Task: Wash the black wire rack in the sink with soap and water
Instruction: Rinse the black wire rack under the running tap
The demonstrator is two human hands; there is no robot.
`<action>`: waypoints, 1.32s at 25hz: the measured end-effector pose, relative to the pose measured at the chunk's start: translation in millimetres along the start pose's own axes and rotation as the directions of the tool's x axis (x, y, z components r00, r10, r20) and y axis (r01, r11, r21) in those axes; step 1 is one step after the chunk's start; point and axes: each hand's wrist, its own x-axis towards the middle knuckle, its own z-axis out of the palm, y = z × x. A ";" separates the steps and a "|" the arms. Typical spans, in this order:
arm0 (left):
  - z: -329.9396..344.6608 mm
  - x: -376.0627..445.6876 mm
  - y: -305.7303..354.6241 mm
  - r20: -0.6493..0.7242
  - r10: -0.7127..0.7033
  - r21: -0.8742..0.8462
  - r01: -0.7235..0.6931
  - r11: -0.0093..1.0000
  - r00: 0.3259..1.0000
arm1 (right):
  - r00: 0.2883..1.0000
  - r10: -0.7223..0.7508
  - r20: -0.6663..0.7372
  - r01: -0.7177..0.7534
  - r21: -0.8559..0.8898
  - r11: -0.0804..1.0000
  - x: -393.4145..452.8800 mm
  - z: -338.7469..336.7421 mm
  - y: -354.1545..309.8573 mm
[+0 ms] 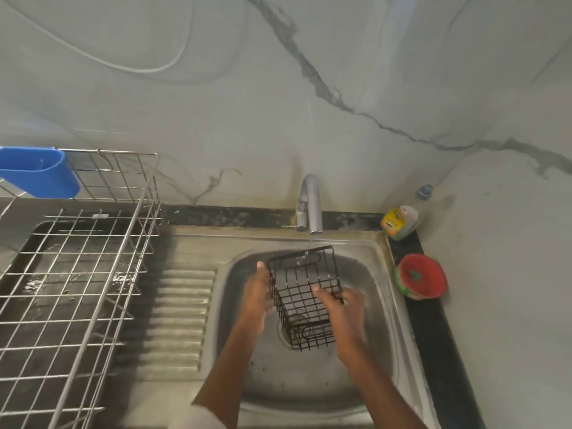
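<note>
While water trickles, both hands (258, 292) grip the black wire rack (305, 297).

Single head view looks steeply down, close over the sink (380, 305)

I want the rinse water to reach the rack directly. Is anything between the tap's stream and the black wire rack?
Nothing visible. The stream from the tap falls straight onto the upper end of the black wire rack, which the left hand and right hand hold by its sides.

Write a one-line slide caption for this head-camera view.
Both hands, left hand and right hand, hold a black wire rack under the running faucet over the steel sink.
</note>
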 end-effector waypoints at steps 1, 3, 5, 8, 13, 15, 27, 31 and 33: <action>-5.8 -5.0 -6.9 0.002 0.003 -0.026 -0.003 1.000 1.000 | 1.000 -0.017 0.021 0.017 0.003 1.000 -2.8 3.1 -5.2; -12.3 -14.3 -12.1 0.028 0.068 -0.034 -0.067 0.997 0.997 | 0.999 -0.024 0.022 0.023 0.044 0.999 -9.6 1.8 -12.5; -12.2 -26.8 -3.8 0.136 0.177 0.030 -0.183 0.983 0.975 | 0.999 0.022 -0.036 -0.017 0.145 0.989 -11.4 -2.8 -7.9; 6.4 -53.0 17.9 0.335 0.233 0.278 -0.332 0.901 0.913 | 0.987 0.139 -0.080 -0.108 0.305 0.946 10.1 -12.2 37.5; 16.2 -54.9 28.5 0.327 0.343 0.319 -0.444 0.837 0.881 | 0.999 0.027 -0.028 -0.020 0.231 0.973 -16.2 -16.6 -6.7; 4.1 -50.4 29.8 0.254 0.363 0.312 -0.431 0.847 0.897 | 0.997 -0.075 0.020 0.072 0.128 0.989 -30.3 -16.3 -28.1; 13.5 -29.8 62.1 0.342 0.345 0.323 -0.455 0.830 0.874 | 0.974 -0.182 0.132 0.150 0.219 0.964 -32.9 -77.3 -70.0; 10.9 -14.9 72.5 0.445 0.297 0.268 -0.442 0.856 0.845 | 0.969 -0.175 0.172 0.126 0.260 0.957 -23.1 -85.5 -87.7; 13.8 -15.8 76.3 0.484 0.263 0.230 -0.411 0.882 0.835 | 0.963 -0.186 0.193 0.157 0.156 0.975 -17.2 -84.0 -91.8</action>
